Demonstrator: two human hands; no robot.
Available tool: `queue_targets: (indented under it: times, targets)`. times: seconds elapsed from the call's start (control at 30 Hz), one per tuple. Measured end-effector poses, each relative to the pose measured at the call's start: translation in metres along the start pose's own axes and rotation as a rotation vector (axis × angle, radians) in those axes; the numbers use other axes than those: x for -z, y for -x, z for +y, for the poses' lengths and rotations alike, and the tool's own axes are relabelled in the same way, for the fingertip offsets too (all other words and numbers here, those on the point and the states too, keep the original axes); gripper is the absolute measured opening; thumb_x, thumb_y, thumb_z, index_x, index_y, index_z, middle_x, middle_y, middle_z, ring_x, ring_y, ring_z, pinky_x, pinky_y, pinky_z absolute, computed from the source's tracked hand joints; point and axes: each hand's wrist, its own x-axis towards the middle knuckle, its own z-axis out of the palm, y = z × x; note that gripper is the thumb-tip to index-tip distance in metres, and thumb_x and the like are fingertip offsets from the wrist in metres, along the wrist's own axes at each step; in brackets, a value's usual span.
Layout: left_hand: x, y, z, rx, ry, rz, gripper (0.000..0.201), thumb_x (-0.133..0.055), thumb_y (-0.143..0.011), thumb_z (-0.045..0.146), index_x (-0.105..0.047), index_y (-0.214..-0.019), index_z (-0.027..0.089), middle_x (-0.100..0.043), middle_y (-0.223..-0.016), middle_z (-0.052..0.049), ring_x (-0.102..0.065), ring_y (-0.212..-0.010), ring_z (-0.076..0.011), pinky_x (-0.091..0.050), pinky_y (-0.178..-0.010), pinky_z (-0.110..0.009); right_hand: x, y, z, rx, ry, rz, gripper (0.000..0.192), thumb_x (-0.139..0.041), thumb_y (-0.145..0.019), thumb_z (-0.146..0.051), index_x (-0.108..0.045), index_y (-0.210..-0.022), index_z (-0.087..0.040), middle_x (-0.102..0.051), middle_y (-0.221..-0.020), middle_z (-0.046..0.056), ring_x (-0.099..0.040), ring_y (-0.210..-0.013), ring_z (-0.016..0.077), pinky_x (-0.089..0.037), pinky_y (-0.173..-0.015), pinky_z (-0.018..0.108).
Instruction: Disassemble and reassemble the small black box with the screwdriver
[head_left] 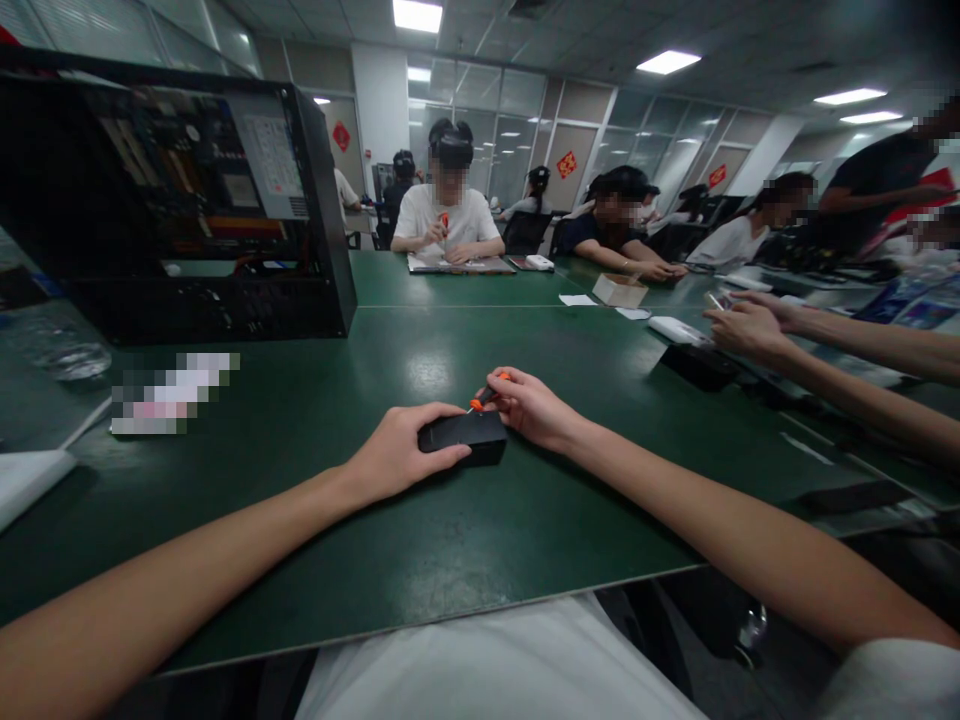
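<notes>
A small black rectangular box (487, 447) lies on the green table (420, 540) in front of me. My left hand (405, 450) grips it from the left, thumb along the near side and fingers over the far side. In my right hand (529, 408) is a screwdriver (489, 393) with an orange and black handle. It is tilted, its short metal shaft pointing down and left at the far edge of the box's top. Whether the tip touches the box, I cannot tell. What the box is, I cannot make out.
An opened black computer case (319, 200) stands at the left, near a clear plastic bottle (64, 345). Across the table a person (450, 215) holds an orange-handled tool. A co-worker's hands (750, 325) are at the right, by a black box (697, 368). Farther back sits an open carton (619, 291).
</notes>
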Motion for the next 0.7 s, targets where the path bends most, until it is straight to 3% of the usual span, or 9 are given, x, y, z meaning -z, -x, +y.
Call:
queue_targets:
  times: [0.23,0.37,0.43,0.53,0.57,0.7]
  targets:
    - [-0.001,0.002,0.003,-0.002,0.032,0.044,0.044,-0.074,-0.084,0.04,-0.074,-0.121,0.015,-0.079,-0.11,-0.007,-0.072,-0.095,-0.0244,-0.053,-0.087,-0.032,-0.001,-0.002,0.001,-0.047,-0.071,0.012,0.013,-0.065,-0.092,-0.021,-0.053,-0.09,-0.021,-0.075,-0.079,0.003,-0.072,-0.063,0.0132,-0.059,-0.061,0.024]
    - [0.001,-0.003,0.0,0.083,0.181,0.167,0.046,-0.07,-0.087,0.048,-0.074,-0.119,0.015,-0.079,-0.107,-0.008,-0.072,-0.095,-0.0246,-0.053,-0.085,-0.032,0.0,-0.002,-0.004,-0.01,-0.097,0.035,0.012,-0.064,-0.093,-0.021,-0.053,-0.09,-0.021,-0.073,-0.076,0.0,-0.071,-0.061,0.0114,-0.06,-0.063,0.023]
    - [0.006,-0.008,-0.007,0.137,0.272,0.231,0.048,-0.062,-0.091,0.055,-0.075,-0.113,0.014,-0.078,-0.093,-0.007,-0.071,-0.085,-0.0229,-0.053,-0.077,-0.03,0.003,-0.003,-0.007,0.056,-0.078,0.055,0.018,-0.069,-0.09,-0.023,-0.051,-0.089,-0.022,-0.074,-0.079,0.0,-0.073,-0.065,0.0122,-0.062,-0.067,0.025]
    - [0.016,-0.015,-0.024,0.221,0.184,0.285,0.061,-0.047,-0.097,0.063,-0.075,-0.076,0.013,-0.072,-0.07,-0.006,-0.063,-0.065,-0.0187,-0.045,-0.063,-0.027,0.009,-0.006,-0.01,0.22,0.023,0.097,0.035,-0.08,-0.08,-0.031,-0.047,-0.088,-0.023,-0.075,-0.083,0.0,-0.074,-0.07,0.0148,-0.062,-0.07,0.029]
    - [0.019,-0.017,-0.03,0.255,0.151,0.298,0.063,-0.046,-0.096,0.064,-0.075,-0.072,0.013,-0.071,-0.067,-0.006,-0.062,-0.063,-0.0188,-0.043,-0.061,-0.027,0.011,-0.007,-0.009,0.267,0.068,0.103,0.039,-0.082,-0.077,-0.033,-0.046,-0.087,-0.023,-0.075,-0.084,0.0,-0.074,-0.072,0.0152,-0.062,-0.072,0.03]
    - [0.028,-0.022,-0.047,0.334,0.144,0.302,0.061,-0.052,-0.092,0.067,-0.079,-0.08,0.013,-0.074,-0.067,-0.007,-0.062,-0.061,-0.0197,-0.04,-0.058,-0.027,0.017,-0.012,-0.002,0.372,0.305,0.075,0.038,-0.083,-0.072,-0.035,-0.05,-0.084,-0.021,-0.071,-0.095,0.001,-0.073,-0.086,0.0167,-0.06,-0.086,0.036]
